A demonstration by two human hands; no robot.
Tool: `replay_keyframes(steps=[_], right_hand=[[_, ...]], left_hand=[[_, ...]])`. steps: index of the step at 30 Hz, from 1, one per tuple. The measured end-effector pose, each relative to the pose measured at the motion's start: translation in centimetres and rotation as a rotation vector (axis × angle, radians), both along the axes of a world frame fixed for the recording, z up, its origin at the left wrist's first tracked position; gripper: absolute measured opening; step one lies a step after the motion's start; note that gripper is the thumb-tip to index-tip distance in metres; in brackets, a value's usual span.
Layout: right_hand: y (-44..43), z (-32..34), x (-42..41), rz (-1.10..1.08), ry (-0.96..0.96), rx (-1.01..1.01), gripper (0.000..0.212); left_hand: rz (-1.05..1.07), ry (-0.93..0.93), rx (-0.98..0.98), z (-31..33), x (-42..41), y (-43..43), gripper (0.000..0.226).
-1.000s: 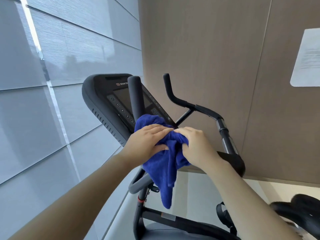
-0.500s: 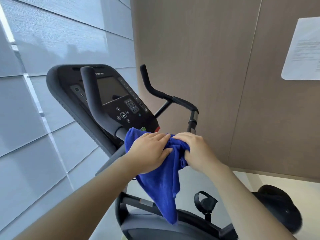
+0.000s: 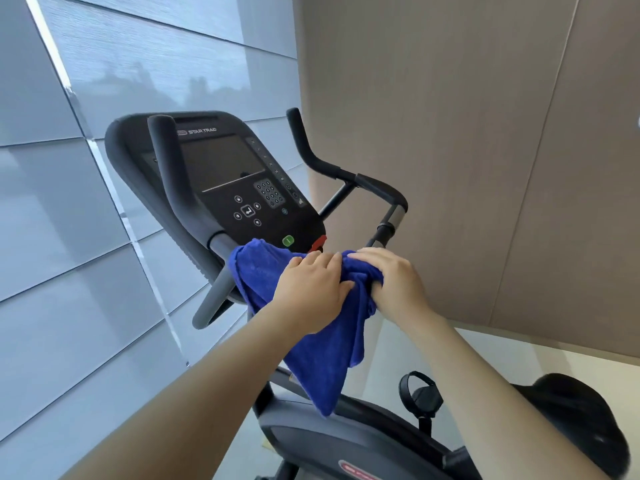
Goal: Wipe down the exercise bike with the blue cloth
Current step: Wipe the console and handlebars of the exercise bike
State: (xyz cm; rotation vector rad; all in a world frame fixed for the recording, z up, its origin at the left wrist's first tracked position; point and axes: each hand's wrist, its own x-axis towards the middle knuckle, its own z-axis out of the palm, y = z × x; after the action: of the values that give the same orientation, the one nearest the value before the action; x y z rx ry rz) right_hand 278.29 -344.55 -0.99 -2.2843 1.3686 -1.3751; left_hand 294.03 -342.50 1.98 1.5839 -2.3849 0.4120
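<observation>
The wiping is now at the middle bar of the exercise bike, at 6 o'clock from the console. The blue cloth is bunched there, with its tail hanging down. The left hand holds it, fingers together and bent over it; the right hand has its fingers clamped round the bunch. Next, I think, the cloth must slide to the right handle at 1 o'clock. A second ago it sat higher on the left handle, which is now bare.

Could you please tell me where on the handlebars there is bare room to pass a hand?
Free: the left upright grip, with the console behind and the blue cloth below; the right bar from its tip to the silver collar. Crowded: under the console, where the left hand and right hand hold the cloth.
</observation>
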Motion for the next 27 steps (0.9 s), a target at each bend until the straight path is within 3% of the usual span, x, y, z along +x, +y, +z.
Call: replay_keyframes(steps=[9, 18, 27], right_hand=[[-4.0, -0.1, -2.7, -0.159, 0.054, -0.059, 0.037], [-8.1, -0.1, -7.9, -0.295, 0.135, 0.025, 0.036], [-12.5, -1.4, -10.2, -0.235, 0.123, -0.019, 0.035]], left_hand=[[0.051, 0.017, -0.024, -0.8, -3.5, -2.5, 0.058], [0.090, -0.009, 0.124, -2.0, -9.0, -7.3, 0.072], [0.246, 0.121, 0.242, -1.6, -12.5, -13.6, 0.076]])
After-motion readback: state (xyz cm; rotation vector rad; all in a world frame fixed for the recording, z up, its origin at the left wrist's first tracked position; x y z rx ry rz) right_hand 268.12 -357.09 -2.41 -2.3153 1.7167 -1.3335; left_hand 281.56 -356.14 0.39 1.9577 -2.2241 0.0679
